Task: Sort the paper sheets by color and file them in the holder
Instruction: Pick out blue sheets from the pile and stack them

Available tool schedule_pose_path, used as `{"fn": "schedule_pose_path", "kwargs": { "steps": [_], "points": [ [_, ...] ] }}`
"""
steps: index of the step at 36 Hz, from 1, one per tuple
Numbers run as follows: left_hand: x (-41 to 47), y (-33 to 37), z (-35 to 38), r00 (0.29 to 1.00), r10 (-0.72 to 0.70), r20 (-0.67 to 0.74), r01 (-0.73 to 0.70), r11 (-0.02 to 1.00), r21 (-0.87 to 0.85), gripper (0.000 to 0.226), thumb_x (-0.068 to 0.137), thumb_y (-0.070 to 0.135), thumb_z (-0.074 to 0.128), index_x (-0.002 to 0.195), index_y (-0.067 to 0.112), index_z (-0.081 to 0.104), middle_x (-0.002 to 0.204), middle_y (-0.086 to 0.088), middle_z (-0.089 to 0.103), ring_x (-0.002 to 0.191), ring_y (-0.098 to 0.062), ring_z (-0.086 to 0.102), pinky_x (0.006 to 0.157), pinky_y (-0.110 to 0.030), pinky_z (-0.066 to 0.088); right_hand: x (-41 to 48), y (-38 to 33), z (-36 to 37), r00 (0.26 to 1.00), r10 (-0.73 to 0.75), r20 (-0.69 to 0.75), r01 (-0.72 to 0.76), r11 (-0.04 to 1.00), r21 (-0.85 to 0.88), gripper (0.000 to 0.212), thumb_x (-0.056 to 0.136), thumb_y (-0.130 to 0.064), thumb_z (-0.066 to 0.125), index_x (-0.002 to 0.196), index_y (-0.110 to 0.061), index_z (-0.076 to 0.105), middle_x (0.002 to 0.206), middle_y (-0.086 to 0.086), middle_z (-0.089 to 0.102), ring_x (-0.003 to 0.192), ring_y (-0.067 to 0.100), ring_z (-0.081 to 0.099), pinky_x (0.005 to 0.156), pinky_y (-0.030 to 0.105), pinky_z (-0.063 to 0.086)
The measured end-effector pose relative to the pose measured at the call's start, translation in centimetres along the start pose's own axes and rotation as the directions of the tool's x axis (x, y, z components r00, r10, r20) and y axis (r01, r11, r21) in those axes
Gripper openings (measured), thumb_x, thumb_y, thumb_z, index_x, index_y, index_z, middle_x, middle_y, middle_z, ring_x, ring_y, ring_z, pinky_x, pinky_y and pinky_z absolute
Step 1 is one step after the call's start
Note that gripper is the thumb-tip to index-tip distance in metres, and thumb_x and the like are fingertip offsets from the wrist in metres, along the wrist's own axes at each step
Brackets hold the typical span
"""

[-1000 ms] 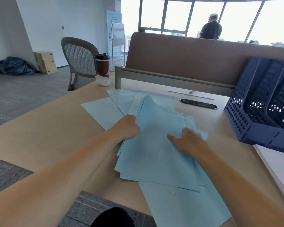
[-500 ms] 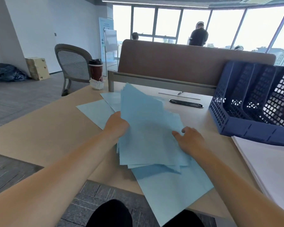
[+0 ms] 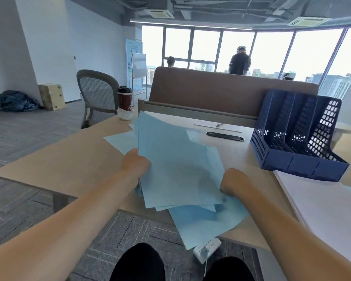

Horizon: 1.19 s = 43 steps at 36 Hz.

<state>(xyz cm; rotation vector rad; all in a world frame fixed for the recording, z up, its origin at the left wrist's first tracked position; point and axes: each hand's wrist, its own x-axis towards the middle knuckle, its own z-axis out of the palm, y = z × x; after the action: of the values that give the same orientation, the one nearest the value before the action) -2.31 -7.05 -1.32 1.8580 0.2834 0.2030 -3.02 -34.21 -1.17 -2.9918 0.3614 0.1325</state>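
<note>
We hold a stack of blue sheets (image 3: 176, 165) tilted up off the counter (image 3: 59, 159), its far corner raised toward twelve o'clock. Our left hand (image 3: 137, 165) grips the stack's left edge at nine o'clock, the fingers curled behind the paper and hidden there. Our right hand (image 3: 234, 182) is curled at the stack's lower right, at four o'clock, pinching the sheets by their edge. The sheets in the stack are not squared; several corners stick out at the bottom.

Under the stack another blue sheet (image 3: 203, 224) lies flat at six o'clock, hanging over the counter's near edge. A loose blue sheet (image 3: 120, 139) lies on the counter at ten o'clock, partly behind the stack.

The holder (image 3: 296, 134), dark blue with mesh walls and upright compartments, stands on the counter at two o'clock, well apart from both hands. We cannot tell what is in its compartments. Just beside it, at four o'clock, lies a pile of white sheets (image 3: 322, 209).

At eleven o'clock a lidded cup (image 3: 125, 98) stands at the counter's far corner, with a chair (image 3: 98, 94) behind it.
</note>
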Motion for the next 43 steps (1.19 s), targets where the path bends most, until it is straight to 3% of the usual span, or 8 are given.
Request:
{"fn": "schedule_pose_path", "kwargs": {
  "steps": [7,10,13,22,26,31,36,43],
  "points": [
    [0.7,0.4,0.4,1.0,0.003,0.017,-0.002,0.998,-0.065,0.017,0.076,0.008,0.063,0.089,0.018,0.066,0.101,-0.009,0.068,0.094,-0.031,0.063,0.082,-0.037,0.054,2.3,1.8,-0.2,0.991,0.068,-0.116,-0.031,0.955,0.294,0.028,0.09,-0.006,0.055,0.063,-0.006,0.046,0.063,0.005,0.045,0.057,0.021,0.044,0.044,0.025,0.028],
    [1.2,0.9,0.8,0.999,-0.02,0.029,0.023,0.993,-0.114,0.034,0.056,0.017,0.059,0.09,0.017,0.067,0.102,-0.009,0.069,0.096,-0.032,0.065,0.092,-0.048,0.053,3.3,2.2,-0.1,0.986,0.106,-0.132,-0.018,0.842,0.54,0.019,0.087,-0.002,0.055,0.069,-0.005,0.058,0.074,0.012,0.059,0.074,0.031,0.057,0.06,0.031,0.049],
    [1.6,1.1,2.0,0.999,-0.025,0.036,0.029,0.993,-0.111,0.019,0.069,0.006,0.07,0.08,0.02,0.064,0.088,-0.002,0.067,0.089,-0.028,0.064,0.085,-0.037,0.054,4.5,1.9,0.5,0.984,0.143,-0.107,-0.035,0.742,0.669,0.016,0.082,-0.001,0.055,0.074,-0.005,0.068,0.086,0.02,0.069,0.082,0.037,0.066,0.074,0.046,0.057],
    [3.9,0.4,5.9,0.994,0.018,0.104,-0.039,0.978,0.207,0.018,0.081,0.004,0.058,0.098,0.001,0.065,0.094,-0.011,0.068,0.075,-0.022,0.06,0.051,-0.024,0.04,6.2,0.7,1.0,0.991,0.091,-0.096,-0.037,0.886,0.461,0.029,0.089,-0.016,0.055,0.063,-0.008,0.048,0.065,0.007,0.05,0.063,0.027,0.05,0.05,0.029,0.032],
    [3.7,0.7,6.4,0.987,0.004,0.162,-0.061,0.937,0.345,0.005,0.083,0.005,0.052,0.079,0.007,0.052,0.075,-0.005,0.053,0.069,-0.021,0.052,0.051,-0.025,0.033,6.5,-0.1,1.0,0.994,0.078,-0.074,-0.037,0.893,0.449,0.024,0.087,-0.03,0.058,0.08,-0.007,0.056,0.079,0.009,0.058,0.078,0.033,0.06,0.063,0.03,0.041],
    [4.6,1.5,6.6,0.99,-0.055,0.132,0.013,0.953,0.302,0.033,0.086,-0.001,0.048,0.061,0.012,0.032,0.064,-0.002,0.036,0.055,-0.014,0.033,0.043,-0.022,0.022,7.4,-1.3,0.8,0.998,0.047,-0.035,-0.021,0.844,0.536,0.025,0.084,-0.031,0.064,0.084,-0.009,0.053,0.071,0.003,0.049,0.067,0.026,0.051,0.05,0.028,0.031],
    [5.4,2.0,6.8,0.986,-0.128,0.106,0.103,0.972,0.211,0.028,0.088,0.002,0.053,0.063,0.011,0.042,0.068,-0.007,0.047,0.067,-0.022,0.05,0.057,-0.025,0.041,8.1,-1.6,1.1,0.993,0.117,-0.033,-0.081,0.844,0.53,0.051,0.078,-0.036,0.068,0.113,-0.002,0.055,0.09,0.008,0.058,0.089,0.034,0.064,0.065,0.032,0.041],
    [5.5,1.9,6.6,0.971,-0.184,0.154,0.17,0.98,0.101,0.018,0.09,0.005,0.062,0.076,0.008,0.049,0.071,-0.007,0.046,0.062,-0.017,0.043,0.056,-0.026,0.033,7.8,-1.4,0.9,0.989,0.148,-0.026,-0.106,0.808,0.579,0.044,0.076,-0.035,0.07,0.103,-0.003,0.055,0.081,0.007,0.05,0.076,0.029,0.054,0.058,0.03,0.037]
  ]
}}
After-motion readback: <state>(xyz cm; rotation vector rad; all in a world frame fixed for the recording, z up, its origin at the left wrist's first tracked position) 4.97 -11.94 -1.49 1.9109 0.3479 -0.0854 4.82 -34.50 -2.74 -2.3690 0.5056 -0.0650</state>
